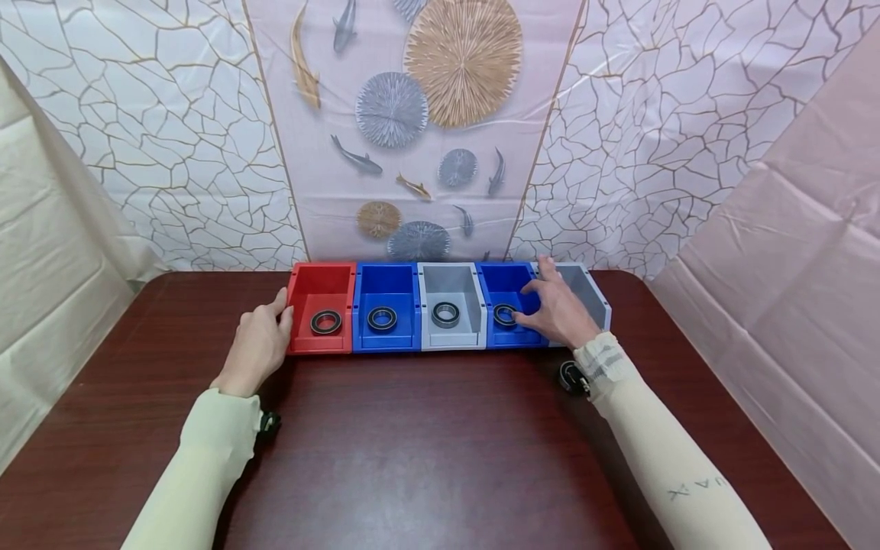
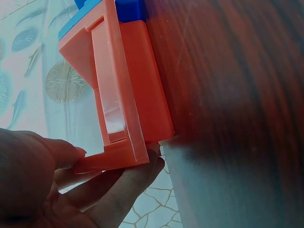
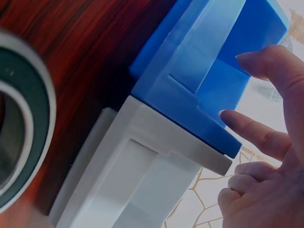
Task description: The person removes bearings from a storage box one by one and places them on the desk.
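Observation:
My left hand (image 1: 256,340) grips the left side wall of the red bin (image 1: 321,346), thumb on one face and fingers on the other in the left wrist view. A ball bearing (image 1: 326,332) lies in that bin. My right hand (image 1: 558,307) is over the right-hand blue bin (image 1: 505,279), thumb and index finger (image 3: 254,128) spread apart. Close by those two fingertips, a bearing (image 1: 497,315) rests on this bin's floor. The other fingers of the right hand are curled in. Beneath the right wrist, another bearing (image 3: 40,118) is on the table, partly hidden in the head view.
Five bins make one row at the table's (image 1: 412,443) back edge. The other blue bin (image 1: 388,279) and the middle grey bin (image 1: 450,279) each hold a bearing. At the right end, a grey bin (image 1: 584,286) is partly covered by the right hand. Patterned cloth (image 1: 426,191) hangs behind.

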{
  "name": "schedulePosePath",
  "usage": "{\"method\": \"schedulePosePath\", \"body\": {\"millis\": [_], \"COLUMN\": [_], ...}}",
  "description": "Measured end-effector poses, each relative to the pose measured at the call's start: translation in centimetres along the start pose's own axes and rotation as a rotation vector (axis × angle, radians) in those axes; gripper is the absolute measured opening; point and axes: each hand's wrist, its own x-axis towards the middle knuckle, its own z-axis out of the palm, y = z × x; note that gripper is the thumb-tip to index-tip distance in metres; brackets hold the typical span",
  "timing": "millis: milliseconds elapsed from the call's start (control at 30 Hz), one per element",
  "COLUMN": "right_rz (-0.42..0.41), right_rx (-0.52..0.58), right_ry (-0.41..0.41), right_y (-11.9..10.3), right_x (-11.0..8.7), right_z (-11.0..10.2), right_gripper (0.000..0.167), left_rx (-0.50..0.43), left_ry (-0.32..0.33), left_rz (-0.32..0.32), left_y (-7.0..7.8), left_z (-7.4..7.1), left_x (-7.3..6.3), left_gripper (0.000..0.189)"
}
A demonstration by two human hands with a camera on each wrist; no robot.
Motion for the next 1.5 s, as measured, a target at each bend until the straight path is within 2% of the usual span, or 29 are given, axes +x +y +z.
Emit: {"method": "schedulePosePath", "body": {"millis": [600,1033,1500], "right_rz": [-0.014,0.011,0.014], "right_rx": [-0.067,-0.099,-0.121], "right_ry": [0.007,-0.027,-0.049], "right_y": [-0.5,-0.5,-0.5], "right_x": [1.0,1.6,2.0], "right_z": [0.9,1.3,1.7], "right_gripper": [0.054,0.055,0.054], "left_rx": [0.002,-0.003,0.003], "left_ry": [0.004,0.017,0.01], "left_rz": [0.004,0.024,0.009], "left_y": [0.0,-0.1,0.0], "left_z": [0.1,0.0,0.1], "left_x": [-0.1,-0.1,0.0], "left_gripper": [0.057,0.058,0.057]}}
